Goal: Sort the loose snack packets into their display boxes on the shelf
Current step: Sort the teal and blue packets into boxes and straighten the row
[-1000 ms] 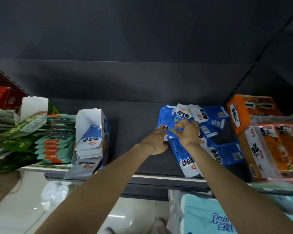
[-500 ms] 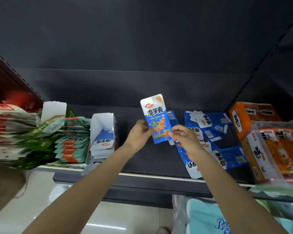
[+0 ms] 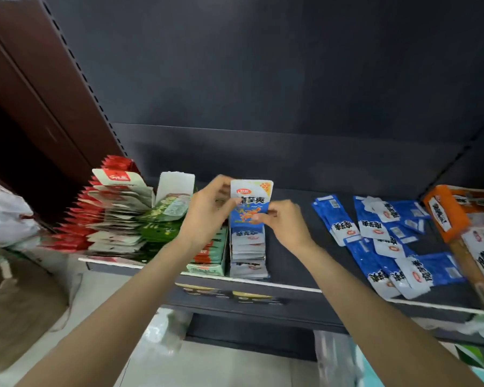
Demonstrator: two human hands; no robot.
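packet (image 3: 250, 203) now over display box (image 3: 248, 247), both hands holding.

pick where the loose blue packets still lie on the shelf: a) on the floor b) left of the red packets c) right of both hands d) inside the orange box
c: the loose blue packets lie spread on the shelf, right of the right hand and the left hand.

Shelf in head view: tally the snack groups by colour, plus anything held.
Red-and-white foil packet stack: 1
Green foil packet stack: 1
Teal cardboard display box: 1
Blue-and-white foil packet row: 1
Loose blue-and-white packet pile: 1
Orange carton group: 1
Held blue-and-white packet: 1
Total: 7
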